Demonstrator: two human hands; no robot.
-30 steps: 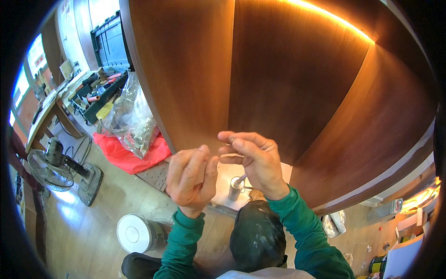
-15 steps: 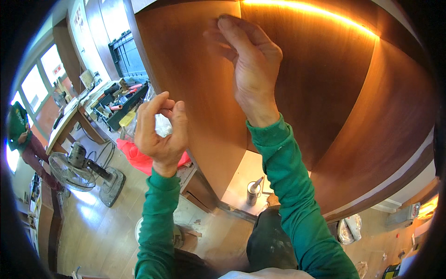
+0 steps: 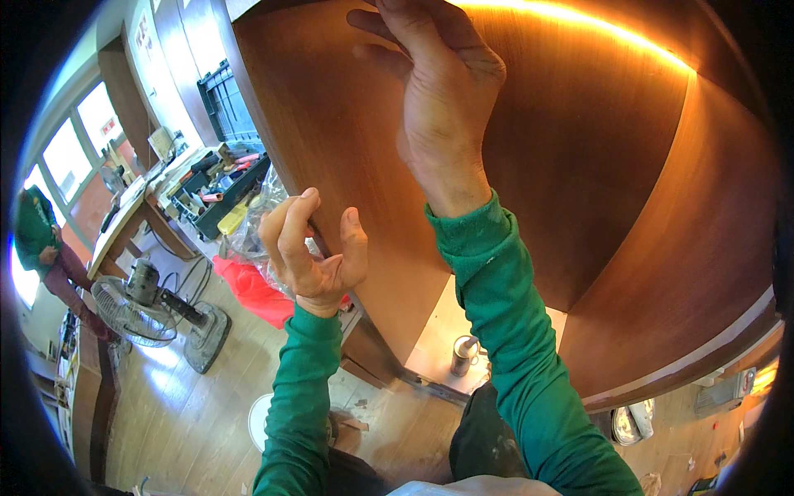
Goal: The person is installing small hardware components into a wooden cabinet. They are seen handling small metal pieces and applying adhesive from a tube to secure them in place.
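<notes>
Before me stands a wood-veneered cabinet interior with a left side panel (image 3: 331, 107) and a darker back panel (image 3: 579, 165). My right hand (image 3: 447, 99) is raised near the top of the side panel, fingers stretched out and apart. The upper frame edge cuts off its thumb tip; I see nothing held. Lower down, my left hand (image 3: 318, 252) is beside the front edge of the side panel, thumb and fingers apart, empty. A sealant cartridge (image 3: 461, 360) with a nozzle stands upright on the pale cabinet floor (image 3: 430, 335), partly below my right forearm.
A glowing light strip (image 3: 579, 25) runs along the cabinet top. To the left are a standing fan (image 3: 141, 302), an open toolbox (image 3: 223, 190), red cloth or plastic (image 3: 252, 289) and clear plastic wrap (image 3: 265, 223). A person (image 3: 45, 248) in green stands far left. A white bucket (image 3: 260, 422) is beside my left forearm.
My right hand has risen toward the upper frame edge. My left hand has moved slightly right and lower, its thumb and fingers spreading wider. The view has shifted a little.
</notes>
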